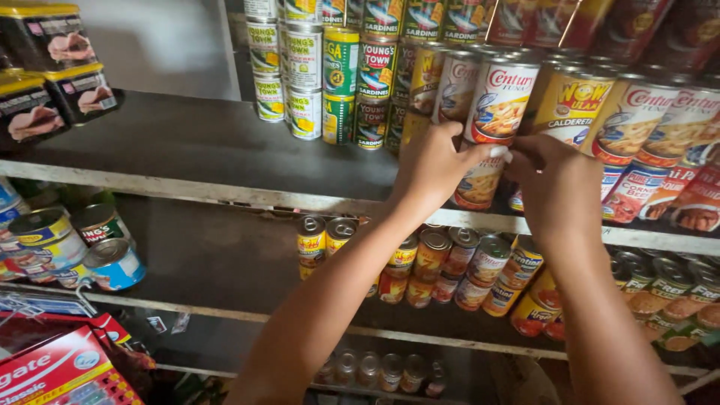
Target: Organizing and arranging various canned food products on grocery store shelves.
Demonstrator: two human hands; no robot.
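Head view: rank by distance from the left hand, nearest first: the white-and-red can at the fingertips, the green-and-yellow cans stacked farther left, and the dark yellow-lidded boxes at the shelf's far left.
From the left hand:
1. White-and-red can, touching the fingers, just right.
2. Green-and-yellow cans, up and left, mid-shelf.
3. Dark yellow-lidded boxes, far left end.

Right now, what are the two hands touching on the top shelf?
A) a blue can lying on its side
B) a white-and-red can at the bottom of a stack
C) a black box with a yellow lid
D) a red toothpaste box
B: the left hand and the right hand both close around the white-and-red can, which sits under another can on the top shelf.
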